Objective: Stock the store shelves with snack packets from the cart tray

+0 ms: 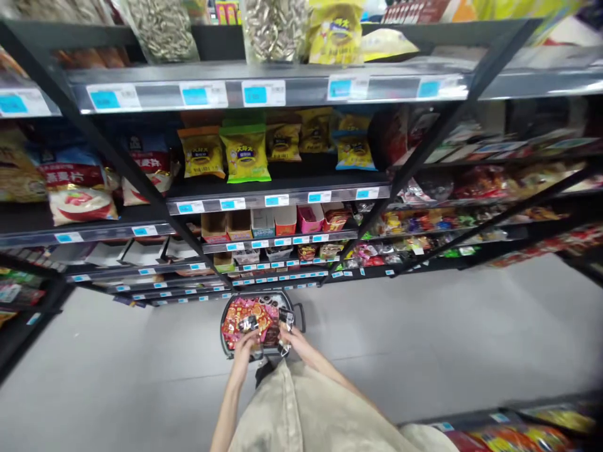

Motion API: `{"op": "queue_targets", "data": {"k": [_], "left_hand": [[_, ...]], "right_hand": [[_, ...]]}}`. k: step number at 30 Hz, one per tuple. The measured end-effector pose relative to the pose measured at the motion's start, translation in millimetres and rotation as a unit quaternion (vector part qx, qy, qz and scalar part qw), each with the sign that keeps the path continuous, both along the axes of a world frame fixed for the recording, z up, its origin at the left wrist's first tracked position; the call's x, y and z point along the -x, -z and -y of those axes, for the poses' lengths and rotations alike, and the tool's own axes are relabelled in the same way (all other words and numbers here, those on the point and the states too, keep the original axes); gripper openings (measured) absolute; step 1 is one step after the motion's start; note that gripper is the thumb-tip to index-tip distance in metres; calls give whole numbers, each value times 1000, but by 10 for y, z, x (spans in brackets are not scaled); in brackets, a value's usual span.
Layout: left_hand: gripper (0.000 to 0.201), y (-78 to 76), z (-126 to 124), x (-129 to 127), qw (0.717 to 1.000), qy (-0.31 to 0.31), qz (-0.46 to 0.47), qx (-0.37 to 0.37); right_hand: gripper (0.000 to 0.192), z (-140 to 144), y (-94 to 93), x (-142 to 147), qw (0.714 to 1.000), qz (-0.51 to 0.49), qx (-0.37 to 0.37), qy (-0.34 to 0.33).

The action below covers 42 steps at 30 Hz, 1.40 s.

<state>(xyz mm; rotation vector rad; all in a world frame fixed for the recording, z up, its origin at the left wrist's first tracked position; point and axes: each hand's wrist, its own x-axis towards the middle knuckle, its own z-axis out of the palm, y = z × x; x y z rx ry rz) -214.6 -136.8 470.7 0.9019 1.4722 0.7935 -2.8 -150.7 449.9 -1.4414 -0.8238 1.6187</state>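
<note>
Hands point(266, 344) over basket point(226, 326), shelves point(277, 199) just beyond, open floor point(447, 339) right

**Both hands over a full shopping basket**

The left hand point(245, 349) and the right hand point(293, 339) reach down into a dark shopping basket point(227, 349) on the grey floor point(447, 339). Each hand touches a small dark packet point(247, 324) among red and orange sweet wrappers. Beyond the hands, the store shelves point(277, 201) carry yellow snack bags point(245, 154) and blue price tags.

One basket point(299, 312), two hands, five shelf levels, two green snack bags point(245, 152).
</note>
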Motion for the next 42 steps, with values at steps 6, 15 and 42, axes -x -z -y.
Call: {"op": "queue_targets", "data": {"k": [6, 15, 42], "left_hand": [[62, -9, 435, -1193, 996, 83, 11, -38], [55, -232, 813, -1681, 980, 188, 31, -54], [46, -301, 791, -2280, 988, 11, -56, -143]], "right_hand": [[63, 252, -235, -479, 999, 27, -4, -28], [66, 809, -184, -1204, 999, -23, -1, 29], [41, 843, -363, -1770, 990, 44, -137, 10]]}}
